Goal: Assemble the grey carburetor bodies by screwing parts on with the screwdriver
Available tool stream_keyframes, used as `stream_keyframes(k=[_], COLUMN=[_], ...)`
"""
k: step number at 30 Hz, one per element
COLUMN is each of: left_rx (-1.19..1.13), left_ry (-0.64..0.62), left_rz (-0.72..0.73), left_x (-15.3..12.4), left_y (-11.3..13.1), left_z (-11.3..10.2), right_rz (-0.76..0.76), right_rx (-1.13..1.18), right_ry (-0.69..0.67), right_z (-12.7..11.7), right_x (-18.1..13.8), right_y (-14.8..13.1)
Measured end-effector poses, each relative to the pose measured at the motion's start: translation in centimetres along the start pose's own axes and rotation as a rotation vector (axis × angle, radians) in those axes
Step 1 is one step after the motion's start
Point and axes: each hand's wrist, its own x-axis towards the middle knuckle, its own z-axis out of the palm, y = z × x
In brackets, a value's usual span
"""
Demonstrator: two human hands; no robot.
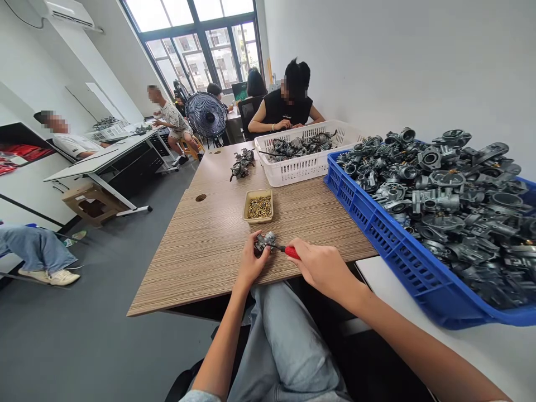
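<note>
Near the table's front edge, my left hand (252, 261) is closed around a small grey metal carburetor (266, 240), steadying it on the wood. My right hand (320, 265) grips a screwdriver (291, 252) by its red handle. The shaft points left and its tip meets the carburetor; the exact contact point is too small to make out. Just beyond my hands sits a small cream tray (246, 214) holding many little brass-coloured parts (260, 207).
A blue crate (368, 223) heaped with carburetor bodies (439, 184) stands at right. Behind the tray is a white basket (288, 177) of dark assemblies. More assemblies (242, 163) lie beside it on the wooden table (176, 262). A person (288, 100) sits opposite; a fan (206, 114) stands beyond.
</note>
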Motion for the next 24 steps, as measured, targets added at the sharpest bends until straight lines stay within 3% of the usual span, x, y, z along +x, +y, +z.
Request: stream_keyframes(k=[24], left_rx=[0.029], left_ry=[0.008], left_rz=[0.013], left_x=[0.0], left_y=[0.0], left_z=[0.0], right_rz=[0.116], right_rx=[-0.106], right_ry=[0.001], right_z=[1.2], right_x=[0.2], right_y=[-0.3])
